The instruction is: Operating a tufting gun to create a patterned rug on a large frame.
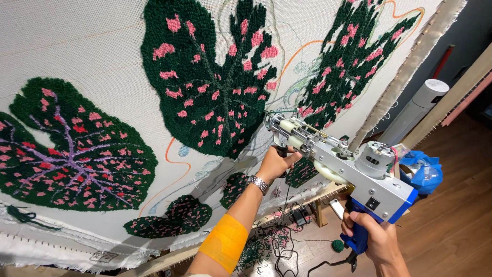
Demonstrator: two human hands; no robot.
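Head camera shows a blue-handled grey metal tufting gun, nose against white backing cloth beside a dark green, pink-spotted tufted leaf. Right hand wraps its rear blue grip; left hand clasps the front handle.

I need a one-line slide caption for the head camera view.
Two hands hold a blue tufting gun against stretched white cloth tufted with green-and-pink leaves.

Tufting gun held against cloth.
Gun: silver body, blue handle and rear, motor on top, needle end touching the white stretched cloth beside a dark green, pink-spotted tufted leaf; tilted, nose up-left.
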